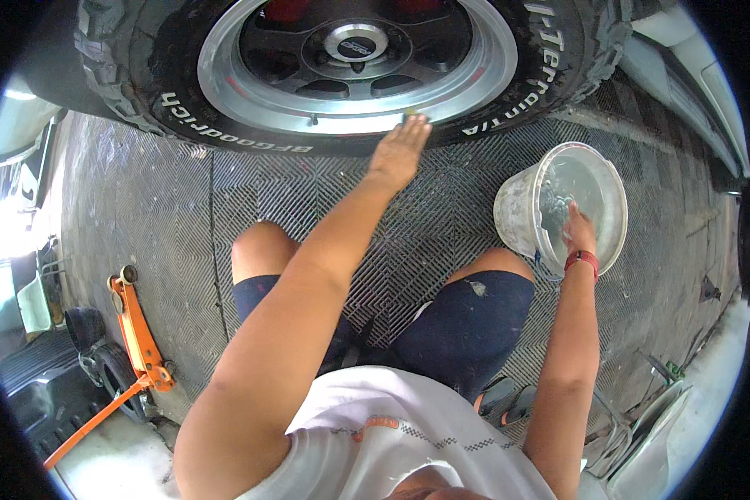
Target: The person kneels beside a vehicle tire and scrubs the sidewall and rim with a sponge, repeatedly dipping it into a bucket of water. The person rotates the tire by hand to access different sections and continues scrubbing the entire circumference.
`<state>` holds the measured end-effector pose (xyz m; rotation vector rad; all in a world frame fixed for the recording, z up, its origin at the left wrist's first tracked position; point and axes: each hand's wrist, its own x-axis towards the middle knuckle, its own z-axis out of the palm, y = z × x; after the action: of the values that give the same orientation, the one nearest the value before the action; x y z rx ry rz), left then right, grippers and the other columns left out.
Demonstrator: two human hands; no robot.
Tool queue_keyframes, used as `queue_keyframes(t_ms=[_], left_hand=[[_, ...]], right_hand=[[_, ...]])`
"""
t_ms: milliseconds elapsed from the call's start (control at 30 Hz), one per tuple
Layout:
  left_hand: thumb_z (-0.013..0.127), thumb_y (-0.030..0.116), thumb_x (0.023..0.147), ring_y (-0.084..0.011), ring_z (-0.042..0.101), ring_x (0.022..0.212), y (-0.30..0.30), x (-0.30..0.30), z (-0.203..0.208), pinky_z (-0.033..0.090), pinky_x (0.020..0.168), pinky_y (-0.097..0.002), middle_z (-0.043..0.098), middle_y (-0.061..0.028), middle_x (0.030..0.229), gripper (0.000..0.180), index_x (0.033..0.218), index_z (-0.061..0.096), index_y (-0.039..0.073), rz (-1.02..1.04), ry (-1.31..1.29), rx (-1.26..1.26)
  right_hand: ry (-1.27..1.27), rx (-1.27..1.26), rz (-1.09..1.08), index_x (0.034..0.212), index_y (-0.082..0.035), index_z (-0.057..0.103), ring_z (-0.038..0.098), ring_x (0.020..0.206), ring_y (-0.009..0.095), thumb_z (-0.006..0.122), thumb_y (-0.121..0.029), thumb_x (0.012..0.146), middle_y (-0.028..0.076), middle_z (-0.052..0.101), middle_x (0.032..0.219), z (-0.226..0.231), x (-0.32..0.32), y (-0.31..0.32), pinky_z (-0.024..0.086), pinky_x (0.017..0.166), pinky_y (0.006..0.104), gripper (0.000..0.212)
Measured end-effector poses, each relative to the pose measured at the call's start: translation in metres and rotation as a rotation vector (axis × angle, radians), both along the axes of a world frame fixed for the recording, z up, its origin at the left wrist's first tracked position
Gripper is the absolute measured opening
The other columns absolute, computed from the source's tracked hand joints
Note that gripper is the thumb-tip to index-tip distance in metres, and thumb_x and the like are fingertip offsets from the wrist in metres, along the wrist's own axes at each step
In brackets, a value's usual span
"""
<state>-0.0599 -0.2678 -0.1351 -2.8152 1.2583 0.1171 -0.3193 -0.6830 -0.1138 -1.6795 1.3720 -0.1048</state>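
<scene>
A large black tyre [162, 112] with raised white lettering stands in front of me, around a wheel with a silver rim [350, 123] and dark spokes. My left hand [398, 152] reaches to the rim's lower edge, its fingers pressing a small yellow-green and dark sponge [410, 115] there; most of the sponge is hidden. To the right, a whitish bucket [518, 212] holds cloudy water [571, 179]. My right hand [580, 230], with a red band at the wrist, dips into the water. Its fingers point down and apart, partly hidden under the surface, with nothing visible in them.
An orange floor jack [137, 333] lies at the left, near a dark vehicle part or tyre [112, 375]. Ribbed dark floor tiles [183, 217] spread beneath me. Pale panels and metal tubing [642, 433] stand at the lower right. Car bodywork [683, 100] borders the upper right.
</scene>
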Motion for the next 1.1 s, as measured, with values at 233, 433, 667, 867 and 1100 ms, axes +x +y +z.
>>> queue_keyframes(t_ms=[233,433,667,867,1100], left_hand=[[0.042,0.019,0.108,-0.0244,0.017,0.17,0.116,0.034,-0.003,0.02,0.135,-0.0449,0.014,-0.0084,0.185,0.072,0.176,0.018,0.01,-0.009,-0.15,0.649],[0.045,0.02,0.106,-0.0282,0.049,0.154,0.059,0.017,0.007,0.034,0.127,-0.0461,0.051,-0.019,0.167,0.049,0.146,0.07,0.006,0.103,-0.402,0.003],[0.042,0.026,0.109,-0.0347,0.04,0.16,0.119,0.025,0.011,0.029,0.131,-0.0476,0.042,-0.0259,0.171,0.065,0.167,0.037,-0.003,0.298,0.166,0.187],[0.034,0.071,0.111,-0.0404,0.027,0.165,0.104,-0.019,0.117,0.026,0.132,-0.0507,0.027,-0.0271,0.177,0.096,0.171,0.025,-0.003,0.436,1.565,-0.647],[0.075,0.032,0.104,-0.0287,0.072,0.122,0.168,-0.018,0.176,0.055,0.1,-0.0419,0.078,-0.0116,0.133,0.041,0.136,0.076,0.007,0.292,0.233,-0.566]], right_hand=[[-0.651,0.771,-0.07,0.096,-0.013,0.067,0.059,0.072,0.018,0.063,-0.041,0.112,0.002,0.063,0.085,0.01,-0.003,-0.031,0.049,0.063,0.0332,0.032],[-0.582,0.386,0.885,0.134,0.0,0.071,0.075,0.103,0.017,0.067,-0.027,0.109,0.009,0.077,0.116,0.173,0.149,0.212,0.062,0.092,0.0335,0.037],[-0.654,0.274,0.736,0.14,-0.005,0.068,0.068,0.119,0.014,0.067,-0.028,0.11,0.004,0.073,0.133,0.147,0.164,0.31,0.052,0.098,0.0312,0.038],[-0.654,0.767,0.204,0.155,-0.008,0.051,0.052,0.141,0.027,0.069,-0.034,0.11,0.012,0.056,0.152,0.057,0.142,0.392,0.054,0.105,0.0456,0.056],[-0.77,0.522,-0.349,0.158,-0.005,0.039,0.064,0.109,0.023,0.062,-0.008,0.109,0.016,0.058,0.138,0.015,0.157,0.384,0.059,0.083,0.0362,0.055]])
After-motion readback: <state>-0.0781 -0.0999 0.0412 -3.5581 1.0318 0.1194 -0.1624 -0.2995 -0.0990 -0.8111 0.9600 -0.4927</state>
